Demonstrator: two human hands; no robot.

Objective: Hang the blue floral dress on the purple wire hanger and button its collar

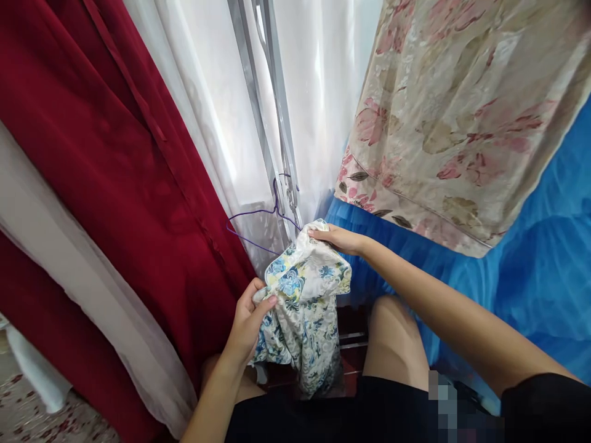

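A white garment (302,307) with blue and yellow flowers and pale piping hangs in folds between my two hands. My right hand (341,238) pinches it at the top, thumb on the cloth. Lower down, my left hand (255,314) grips its left edge between thumb and fingers. Just behind the garment is a purple wire hanger (252,213). The hanger's left arm is bare; its right side passes behind the cloth near my right hand, so I cannot tell whether it is inside the garment.
Grey metal poles (265,92) rise behind the hanger, before a white curtain (318,80). Dark red drapery (152,166) hangs at left. To the right hang a beige floral cloth (443,135) and bright blue gauzy fabric (535,264). A patterned carpet (28,406) shows at lower left.
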